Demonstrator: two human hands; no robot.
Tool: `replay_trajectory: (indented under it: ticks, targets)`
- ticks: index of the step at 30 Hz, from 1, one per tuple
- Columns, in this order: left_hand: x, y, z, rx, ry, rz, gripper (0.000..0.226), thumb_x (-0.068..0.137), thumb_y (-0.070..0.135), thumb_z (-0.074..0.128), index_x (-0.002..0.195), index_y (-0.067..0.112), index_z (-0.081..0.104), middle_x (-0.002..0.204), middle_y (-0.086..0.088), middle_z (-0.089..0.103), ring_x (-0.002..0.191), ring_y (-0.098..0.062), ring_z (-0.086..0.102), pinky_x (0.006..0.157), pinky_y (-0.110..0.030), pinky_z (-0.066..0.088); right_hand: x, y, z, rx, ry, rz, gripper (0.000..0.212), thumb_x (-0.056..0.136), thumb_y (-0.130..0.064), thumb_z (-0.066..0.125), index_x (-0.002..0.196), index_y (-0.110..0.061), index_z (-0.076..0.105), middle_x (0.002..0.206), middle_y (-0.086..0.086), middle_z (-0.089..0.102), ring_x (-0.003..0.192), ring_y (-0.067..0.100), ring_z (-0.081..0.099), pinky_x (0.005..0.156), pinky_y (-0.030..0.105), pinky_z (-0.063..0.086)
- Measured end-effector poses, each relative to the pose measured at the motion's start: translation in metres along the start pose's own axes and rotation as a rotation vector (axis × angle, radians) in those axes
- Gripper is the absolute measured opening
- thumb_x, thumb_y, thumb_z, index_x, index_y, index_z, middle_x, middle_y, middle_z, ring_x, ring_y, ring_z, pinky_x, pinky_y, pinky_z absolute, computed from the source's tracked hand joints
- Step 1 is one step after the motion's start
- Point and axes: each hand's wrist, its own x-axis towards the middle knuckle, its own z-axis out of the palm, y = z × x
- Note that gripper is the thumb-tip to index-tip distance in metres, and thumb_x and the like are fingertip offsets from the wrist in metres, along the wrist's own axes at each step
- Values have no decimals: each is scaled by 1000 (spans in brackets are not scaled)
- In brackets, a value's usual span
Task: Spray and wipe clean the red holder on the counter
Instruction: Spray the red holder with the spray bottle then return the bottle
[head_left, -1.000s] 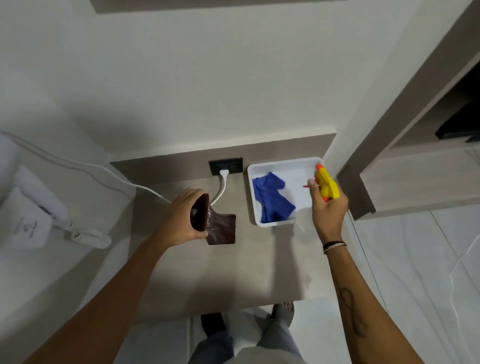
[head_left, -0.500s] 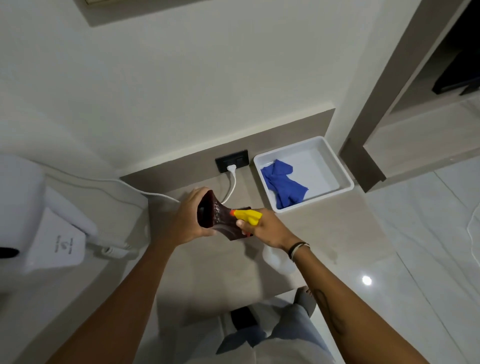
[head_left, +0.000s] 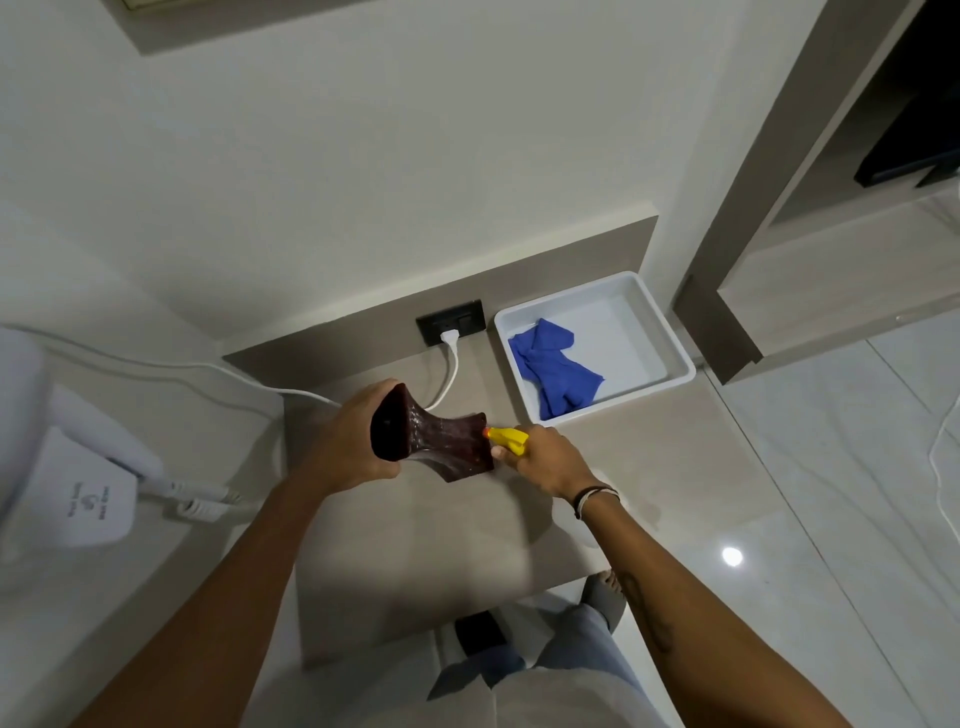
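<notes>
Hotel-like room, wall-mounted hair dryer (head_left: 78, 467), counter (head_left: 415, 545)

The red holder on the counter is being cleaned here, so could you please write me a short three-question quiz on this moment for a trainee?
1. True or false: the blue cloth lies inside the white tray.
2. Which hand holds the red holder? A) left hand B) right hand C) neither
3. Fill in: the yellow spray bottle has its orange nozzle pointed at the ____.

Key
1. True; it is crumpled in the tray's left part.
2. A; the left hand grips the holder's wide end and tips it off the counter.
3. Red holder; the nozzle is right next to its side.
</notes>
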Motion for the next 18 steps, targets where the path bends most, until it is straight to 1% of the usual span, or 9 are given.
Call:
replay_trajectory:
  ticks: [3, 6, 8, 10, 11, 13, 15, 17, 18]
  targets:
    - [-1, 4, -1, -27, -1, -46, 114, 51, 26, 94, 154, 29, 43, 144, 6, 57, 131, -18, 55, 108, -45, 53, -1, 2, 3, 40, -55, -49, 47, 104, -50, 64, 132, -13, 70, 117, 12, 78, 104, 29, 72, 96, 50, 58]
    - [-3, 6, -3, -63, 16, -149, 109, 50, 38, 93, 150, 30, 48, 138, 5, 62, 125, -20, 60, 102, -47, 57, -2, 1, 7, 81, -24, -80, 44, 104, -50, 63, 121, -10, 71, 110, 11, 77, 98, 29, 71, 91, 52, 58]
    - [-3, 7, -5, -140, 29, -259, 92, 49, 50, 94, 132, 34, 58, 122, 9, 69, 112, -17, 67, 91, -43, 62, -6, -4, 10, 116, -3, -121, 42, 103, -52, 64, 117, -14, 72, 106, 8, 78, 93, 27, 71, 85, 49, 59]
    - [-2, 10, -6, -214, 26, -363, 76, 47, 63, 92, 113, 37, 64, 108, 13, 73, 101, -13, 71, 83, -37, 63, -12, -12, 14, 111, 6, -224, 41, 103, -54, 63, 127, -22, 71, 111, 3, 78, 96, 22, 71, 81, 38, 57]
    - [-1, 11, -6, -248, 30, -402, 72, 46, 67, 90, 108, 36, 67, 104, 12, 75, 98, -13, 73, 80, -35, 63, -14, -17, 16, 93, 10, -281, 41, 103, -55, 62, 131, -26, 69, 114, 0, 78, 97, 19, 71, 81, 35, 55]
    - [-1, 13, -5, -299, 32, -458, 76, 46, 72, 86, 108, 31, 70, 101, 7, 77, 94, -16, 74, 76, -32, 62, -17, -28, 23, 57, 19, -336, 39, 104, -56, 60, 125, -24, 68, 112, -2, 77, 95, 19, 70, 79, 37, 55]
    - [-2, 14, -3, -324, 39, -507, 79, 54, 69, 87, 116, 23, 71, 102, 3, 76, 93, -17, 74, 74, -30, 60, -16, -37, 29, 15, 44, -314, 39, 103, -59, 58, 108, -21, 68, 100, 0, 74, 88, 22, 68, 74, 42, 54]
    - [-3, 15, -2, -360, 45, -515, 85, 60, 70, 86, 126, 19, 69, 106, 3, 75, 98, -19, 74, 73, -28, 59, -13, -40, 32, -31, 65, -267, 38, 102, -60, 57, 103, -23, 65, 95, -1, 73, 85, 23, 67, 70, 39, 50]
    - [-4, 16, -3, -368, 32, -494, 87, 63, 72, 83, 132, 22, 67, 113, 3, 74, 106, -21, 73, 78, -30, 60, -12, -39, 32, -41, 69, -249, 36, 102, -60, 58, 104, -25, 65, 95, -3, 72, 85, 23, 66, 69, 37, 48]
